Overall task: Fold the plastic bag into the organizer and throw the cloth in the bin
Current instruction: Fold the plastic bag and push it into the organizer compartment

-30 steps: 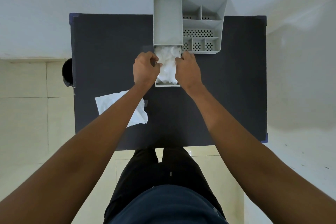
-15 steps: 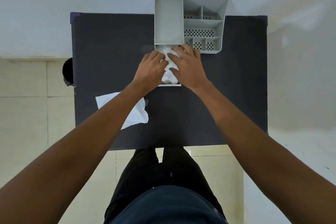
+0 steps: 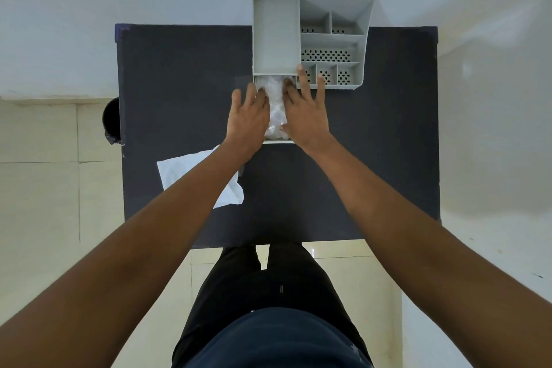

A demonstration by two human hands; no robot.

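Plastic bag (image 3: pixel 276 107), crumpled and clear-white, lies inside the organizer's (image 3: pixel 276 36) front drawer-like compartment, the section that juts toward the person from the tall left bay. Both hands rest flat on it with fingers spread rather than curled. The left hand (image 3: pixel 248 119) covers the bag's left side, its fingertips reaching toward the inner wall of the compartment. The right hand (image 3: pixel 306 116) covers the bag's right side; its longer fingers (image 3: pixel 302 76) stretch past the compartment and lie over the organizer's small perforated sections. A strip of the bag shows between the two hands, which sit close together but do not touch. Neither hand grips anything; both are open, palms down.

The grey organizer stands at the far edge of the dark table (image 3: pixel 179 84), against the wall. A white cloth (image 3: pixel 182 172) lies on the table, nearer the person and to the left of the organizer, partly hidden by the left forearm. A dark bin (image 3: pixel 112 119) shows on the floor beyond the table's left edge, well apart from the organizer.
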